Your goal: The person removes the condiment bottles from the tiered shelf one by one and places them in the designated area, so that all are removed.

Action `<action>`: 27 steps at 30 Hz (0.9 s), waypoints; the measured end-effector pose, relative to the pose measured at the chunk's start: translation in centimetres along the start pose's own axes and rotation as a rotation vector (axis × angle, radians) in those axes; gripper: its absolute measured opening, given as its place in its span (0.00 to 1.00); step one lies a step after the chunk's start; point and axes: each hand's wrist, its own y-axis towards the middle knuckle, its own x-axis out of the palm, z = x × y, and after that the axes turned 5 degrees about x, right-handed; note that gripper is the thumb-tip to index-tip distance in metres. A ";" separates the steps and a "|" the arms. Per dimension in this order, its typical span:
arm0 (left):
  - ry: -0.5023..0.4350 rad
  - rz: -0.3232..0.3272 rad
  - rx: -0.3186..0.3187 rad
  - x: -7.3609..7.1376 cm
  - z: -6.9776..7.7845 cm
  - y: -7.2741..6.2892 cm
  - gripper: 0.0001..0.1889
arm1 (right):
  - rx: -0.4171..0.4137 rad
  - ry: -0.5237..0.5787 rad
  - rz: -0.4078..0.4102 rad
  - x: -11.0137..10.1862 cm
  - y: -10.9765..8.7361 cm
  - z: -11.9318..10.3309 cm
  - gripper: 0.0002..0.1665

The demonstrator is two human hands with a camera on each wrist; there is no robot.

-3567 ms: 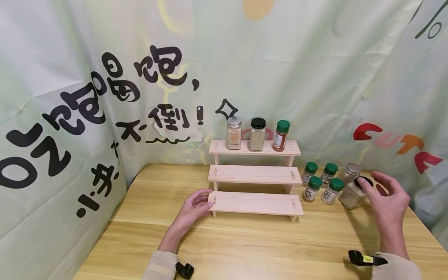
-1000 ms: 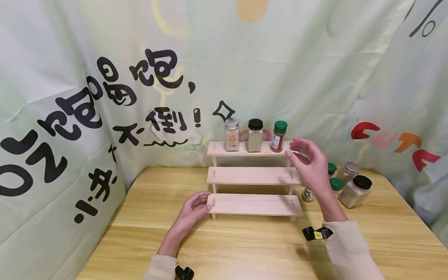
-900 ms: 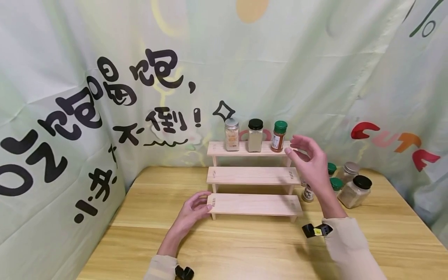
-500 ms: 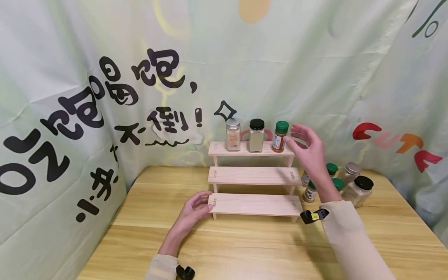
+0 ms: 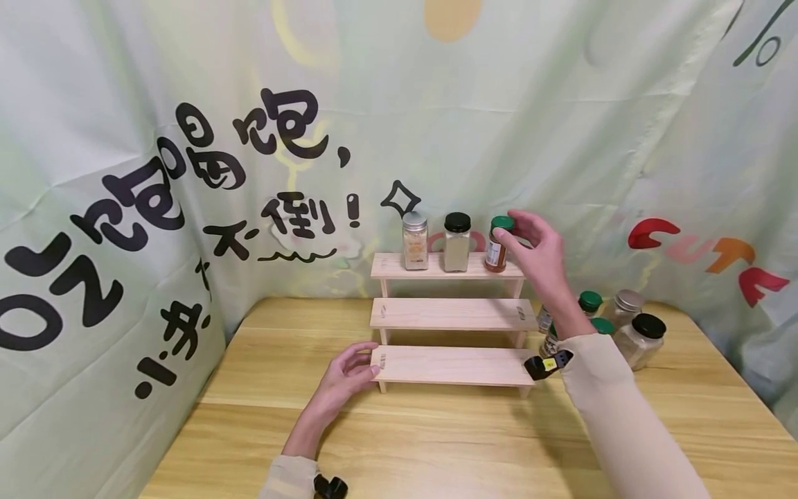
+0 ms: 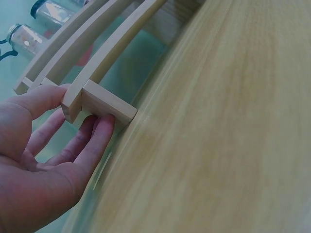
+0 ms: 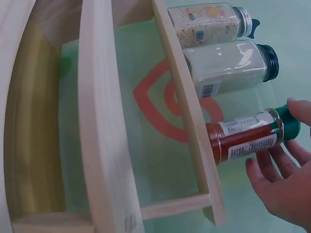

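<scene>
A three-tier wooden rack (image 5: 450, 364) stands on the table. At the left end of its lowest step, my left hand (image 5: 343, 373) grips the board, thumb at the top edge and fingertips against the leg (image 6: 108, 103). On the top step three spice jars stand upright in a row: a silver-lidded one (image 5: 415, 242), a black-lidded one (image 5: 458, 244) and a green-lidded one (image 5: 495, 254) with red contents. My right hand (image 5: 541, 258) holds the green-lidded jar by its lid (image 7: 290, 123), thumb and fingers on either side. The jar's base rests on the board.
Right of the rack, several more jars stand on the table: green-lidded ones (image 5: 589, 301), a silver-lidded one (image 5: 627, 305) and a large black-lidded one (image 5: 642, 339). My right forearm partly covers that group. A printed curtain (image 5: 623, 138) hangs close behind the rack.
My right hand has left the large black-lidded jar at the right and come up leftward to the green-lidded jar, now taking its lid. My left hand keeps its hold on the rack.
</scene>
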 end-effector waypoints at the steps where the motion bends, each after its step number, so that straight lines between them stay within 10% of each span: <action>1: -0.001 -0.001 0.001 0.0 0.0 0.0 0.30 | 0.008 0.005 0.005 0.2 0.0 -0.1 0.31; 27: 0.010 0.009 -0.006 0.2 0.2 -0.2 0.30 | 0.102 0.082 0.098 0.7 -0.9 -0.4 0.29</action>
